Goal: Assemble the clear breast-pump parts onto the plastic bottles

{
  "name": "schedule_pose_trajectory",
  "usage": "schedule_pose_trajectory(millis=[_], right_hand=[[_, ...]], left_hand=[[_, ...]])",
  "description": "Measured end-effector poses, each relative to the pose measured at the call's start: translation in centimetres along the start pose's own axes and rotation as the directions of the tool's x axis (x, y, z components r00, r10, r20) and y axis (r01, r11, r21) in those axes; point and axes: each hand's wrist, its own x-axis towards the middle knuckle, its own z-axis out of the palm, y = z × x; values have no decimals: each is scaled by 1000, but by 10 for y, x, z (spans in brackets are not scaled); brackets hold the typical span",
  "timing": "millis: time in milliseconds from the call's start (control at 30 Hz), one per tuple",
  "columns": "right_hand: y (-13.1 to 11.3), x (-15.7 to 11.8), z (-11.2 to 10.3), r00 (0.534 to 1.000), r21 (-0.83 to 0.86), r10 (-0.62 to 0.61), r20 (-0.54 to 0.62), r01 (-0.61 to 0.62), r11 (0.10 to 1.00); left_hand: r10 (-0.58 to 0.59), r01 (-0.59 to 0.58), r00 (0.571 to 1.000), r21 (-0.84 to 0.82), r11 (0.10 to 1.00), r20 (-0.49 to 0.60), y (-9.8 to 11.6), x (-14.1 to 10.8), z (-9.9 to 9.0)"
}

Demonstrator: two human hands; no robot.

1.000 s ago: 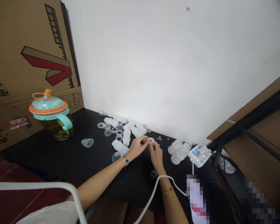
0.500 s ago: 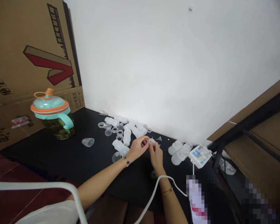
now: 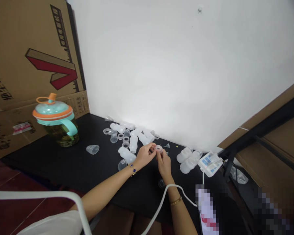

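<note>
Above the table's middle, both hands meet at a translucent bottle collar ring (image 3: 159,148). The fingers of my left hand (image 3: 146,154) pinch its left side. My right hand (image 3: 164,162) grips it from below and the right. A small pointed tip, perhaps a nipple, shows at the ring; the fingers partly hide it. Left of the hands lie several white baby bottles (image 3: 133,144), loose collar rings (image 3: 125,144) and clear caps (image 3: 114,138). A clear cap (image 3: 122,164) rests beside my left wrist. Just beyond the fingers is a small clear nipple (image 3: 167,146).
Capped bottles (image 3: 189,164) lie at right, beside a white box with blue labels (image 3: 210,164). A teal and orange jug (image 3: 56,120) stands at left near a cardboard box (image 3: 36,36). A white cable (image 3: 159,209) crosses in front of my right forearm. The wall (image 3: 147,71) borders the back.
Almost nothing differs. Both hands stay on the ring in the same place, with at most a tiny shift of the fingers.
</note>
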Motion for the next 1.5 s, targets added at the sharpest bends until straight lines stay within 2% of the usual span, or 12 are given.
schedule_pose_trajectory(millis=[300,533,1500], right_hand=[[1,1,0,1000,-6,0,-5,0,1000],[0,1,-1,1000,17,5,-5,-5,1000],[1,1,2,1000,-56,2,-13,-2,998]], left_hand=[[7,-6,1000,64,998,-20,2,0,0],[32,-32,999,53,998,-3,1,-1,-1],[0,2,1000,82,997,-26,3,-1,-2]])
